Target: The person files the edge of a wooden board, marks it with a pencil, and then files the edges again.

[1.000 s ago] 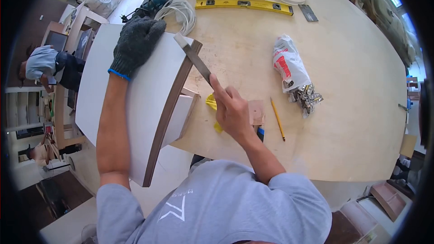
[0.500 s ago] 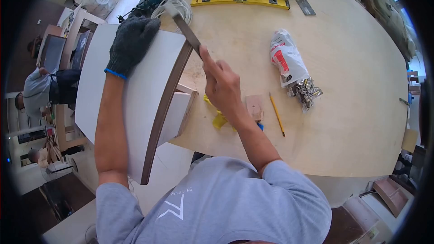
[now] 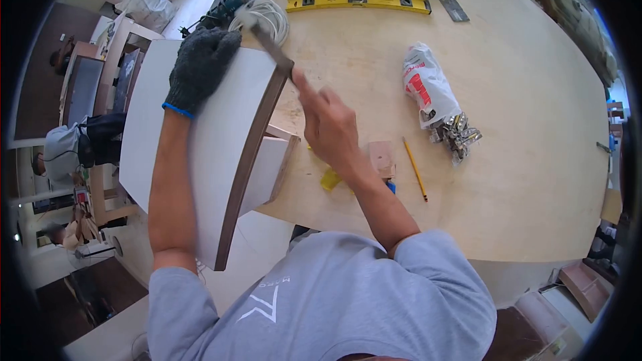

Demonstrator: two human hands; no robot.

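A white panel (image 3: 217,134) with a dark brown edge strip (image 3: 244,170) lies at the left of the worktable, over a white frame piece (image 3: 267,160). My left hand (image 3: 204,67), in a dark grey glove with a blue cuff, is curled over the panel's far edge. My bare right hand (image 3: 329,120) is closed around a flat file (image 3: 271,47), index finger laid along it. The file slants across the panel's far right corner, touching the brown strip; its far end is blurred. My right hand hides the file's handle end.
On the worktable (image 3: 521,127) are a yellow spirit level (image 3: 358,2), a white bag of metal fittings (image 3: 431,87), a pencil (image 3: 414,170), a small wooden block (image 3: 382,159) and coiled white cable (image 3: 271,20). Another person (image 3: 63,150) stands at the left.
The file has shifted slightly along the panel's corner with my right hand, and its far end is more blurred. The whole view has moved a little; my left hand stays on the panel.
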